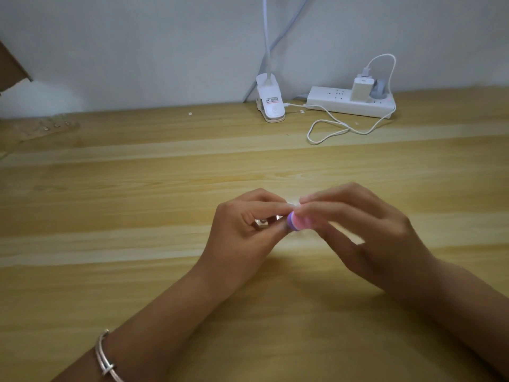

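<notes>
While you hold the little purple and pink round piece (296, 223) up over the middle of the wooden desk (137, 188), it sits between your two hands. Your left hand (248, 224) has its fingers curled round a small clear shiny thing (261, 222), and the round piece is right at the end of it. Your right hand (358, 230) pinches the round piece with thumb and fingertips. It is blurry there, so I cannot tell if the piece is a cap or if it is joined on.

The piece is tiny and only your fingertips grip it. If you twist or pull too hard, I think it could pop out and drop on the desk. It is round, so it might roll to the front edge and fall off. If the clear thing has something runny in it, tipping it could spill it, but I cannot see inside. Squeezing it hard might crack it if it is glass.

The power strip (330, 102), its white cable (330, 128) and the clip lamp (271, 106) are well apart from your hands, by the back edge, so they should not get in your way.
</notes>
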The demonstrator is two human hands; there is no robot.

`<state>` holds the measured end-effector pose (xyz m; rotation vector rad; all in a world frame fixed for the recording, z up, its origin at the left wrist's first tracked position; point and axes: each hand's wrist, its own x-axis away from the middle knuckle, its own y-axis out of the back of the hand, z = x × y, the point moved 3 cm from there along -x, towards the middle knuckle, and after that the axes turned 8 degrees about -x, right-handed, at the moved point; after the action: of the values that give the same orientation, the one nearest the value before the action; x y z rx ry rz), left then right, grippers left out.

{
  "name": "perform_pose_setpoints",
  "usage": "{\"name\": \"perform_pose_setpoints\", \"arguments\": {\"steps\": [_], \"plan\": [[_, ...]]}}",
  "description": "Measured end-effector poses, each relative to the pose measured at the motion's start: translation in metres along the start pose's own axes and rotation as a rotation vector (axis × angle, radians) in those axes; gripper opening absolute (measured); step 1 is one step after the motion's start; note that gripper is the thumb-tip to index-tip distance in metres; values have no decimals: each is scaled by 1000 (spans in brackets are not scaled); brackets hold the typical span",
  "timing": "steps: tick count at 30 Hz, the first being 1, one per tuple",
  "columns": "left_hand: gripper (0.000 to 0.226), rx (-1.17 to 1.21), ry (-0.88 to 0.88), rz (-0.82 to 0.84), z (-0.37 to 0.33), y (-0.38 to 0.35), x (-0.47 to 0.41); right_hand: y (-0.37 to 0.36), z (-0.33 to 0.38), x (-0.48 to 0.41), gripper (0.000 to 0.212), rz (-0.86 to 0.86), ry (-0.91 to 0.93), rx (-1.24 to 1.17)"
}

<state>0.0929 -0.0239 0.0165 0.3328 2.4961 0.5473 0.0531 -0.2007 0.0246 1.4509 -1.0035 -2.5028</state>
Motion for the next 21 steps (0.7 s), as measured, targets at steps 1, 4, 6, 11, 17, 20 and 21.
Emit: {"name": "perform_pose_setpoints", "arguments": {"steps": [1,4,6,11,17,20,21], "plan": [[11,-9,-9,1,0,0,0,-1,0,0,17,23,27,23],[15,-35,4,-8,1,-1,0,4,-8,-2,16,-4,-8,60],[15,-17,7,-5,3,-1,0,0,-5,-1,17,7,16,67],[14,-9,2,10,2,-2,1,-2,-5,1,20,55,37,83],[17,-18,-32,43,0,-3,2,-7,3,0,17,47,33,21],[17,-23,-20,33,0,-2,1,-4,0,0,18,58,33,45],[16,-21,-5,25,0,-3,1,0,-4,-1,18,42,4,55]]}}
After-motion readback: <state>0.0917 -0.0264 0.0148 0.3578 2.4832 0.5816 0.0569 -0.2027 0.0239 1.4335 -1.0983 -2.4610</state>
